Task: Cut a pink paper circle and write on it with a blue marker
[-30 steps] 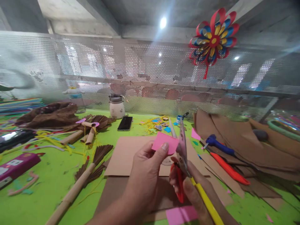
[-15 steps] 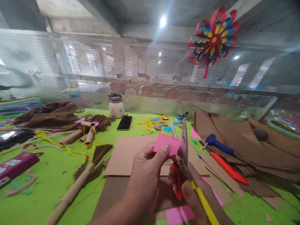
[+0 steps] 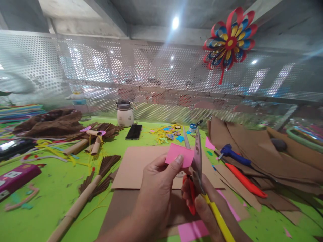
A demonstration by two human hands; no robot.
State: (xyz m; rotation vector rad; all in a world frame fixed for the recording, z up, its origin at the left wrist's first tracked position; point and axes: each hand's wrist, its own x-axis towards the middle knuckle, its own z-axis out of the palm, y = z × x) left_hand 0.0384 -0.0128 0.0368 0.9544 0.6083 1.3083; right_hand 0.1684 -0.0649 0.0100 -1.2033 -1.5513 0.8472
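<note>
Between its thumb and fingers, my left hand [image 3: 158, 188] pinches a small square of pink paper [image 3: 178, 155]. My right hand [image 3: 207, 208] grips a pair of scissors [image 3: 198, 158] with one red and one yellow handle. The blades stand apart and point away from me, at the right edge of the pink paper. Beneath both hands lies a sheet of tan cardboard [image 3: 136, 168] over a darker brown sheet [image 3: 121, 208]. Another pink paper piece [image 3: 193, 231] rests near the front, below my hands.
At right are a blue glue gun [image 3: 237, 155], a red-orange cutter [image 3: 244, 180] and brown cardboard sheets [image 3: 242, 141]. A phone [image 3: 134, 132] and a white jar [image 3: 125, 115] stand at the back. A rolled-cardboard broom shape [image 3: 83, 201] and a purple box [image 3: 19, 178] lie left.
Almost nothing differs. Both hands, the pink paper and the open scissors keep nearly the same place, and the view has shifted very slightly.
</note>
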